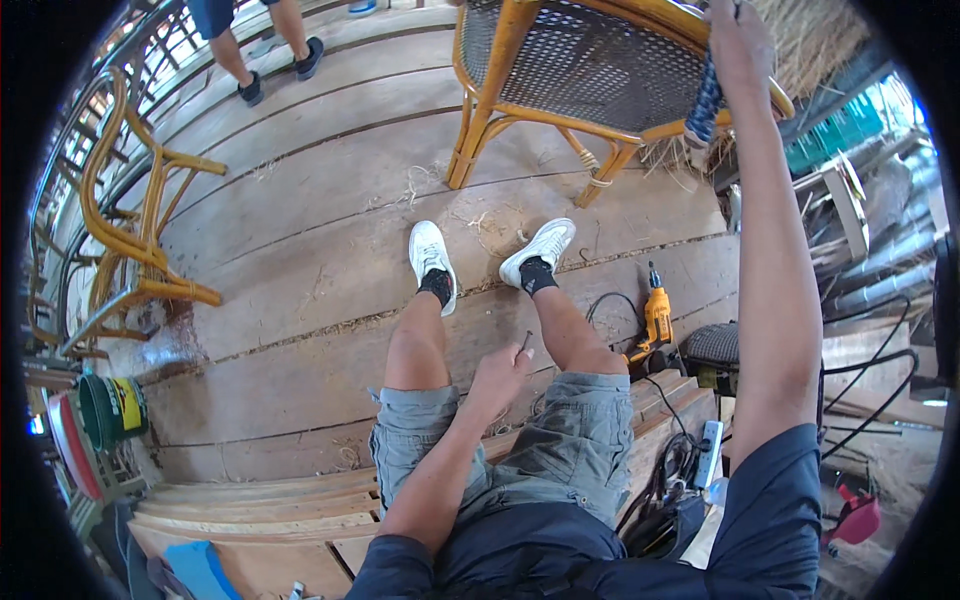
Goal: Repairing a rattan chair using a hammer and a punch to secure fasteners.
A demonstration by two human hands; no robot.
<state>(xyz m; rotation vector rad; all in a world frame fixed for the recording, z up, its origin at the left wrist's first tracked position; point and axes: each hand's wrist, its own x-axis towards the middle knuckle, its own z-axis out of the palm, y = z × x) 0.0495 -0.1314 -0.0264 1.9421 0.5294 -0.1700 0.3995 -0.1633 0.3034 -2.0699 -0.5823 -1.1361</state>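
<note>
Shavings (480, 224) litter the plank floor (340, 250) about the rattan chair (600, 75), ahead of the person. At the chair's right edge, the right hand (741, 55) grasps a blue-handled tool (704, 102); on its near side, well apart, the left hand (500, 376) pinches a thin dark pin (527, 339). A braced chair and firm grip should help control. Left of the chair sits a green bucket (104, 412), right of it a teal crate (840, 132); contents indistinct.

glossy rattan chair (610, 70), matt wooden floorboards (300, 260)

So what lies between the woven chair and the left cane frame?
The head view shows floorboards with pale wisps between the chair and the frame.
</note>
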